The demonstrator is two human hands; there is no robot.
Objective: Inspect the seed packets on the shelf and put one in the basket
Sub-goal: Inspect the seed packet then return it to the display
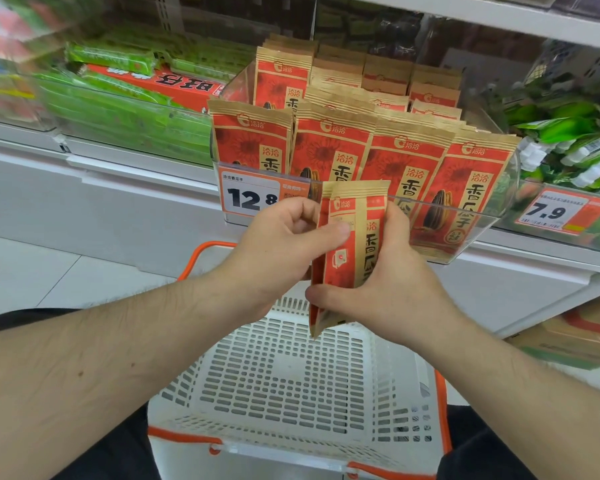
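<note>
So both hands are on one seed packet (352, 251), holding it above the white basket (291, 375) and in front of the shelf bin. The left hand (284, 251) pinches its left edge, thumb across the front, and the right hand (392, 289) wraps the right side with the thumb pressed near the bottom corner. The packet stands nearly upright, long axis vertical, top seal pointing up at the shelf and bottom corner dipping toward the basket, turned partly edge-on.

Behind it, a clear plastic bin (496, 216) holds the rest: four red-and-tan packets (406, 161) across the front row, more rows behind that I can't count properly. Two price tags show, 12.8 (250, 197) on the bin and 7.9 (551, 211) to the right. Green packages (118, 109) sit to the left. The basket has orange handles (205, 258).
</note>
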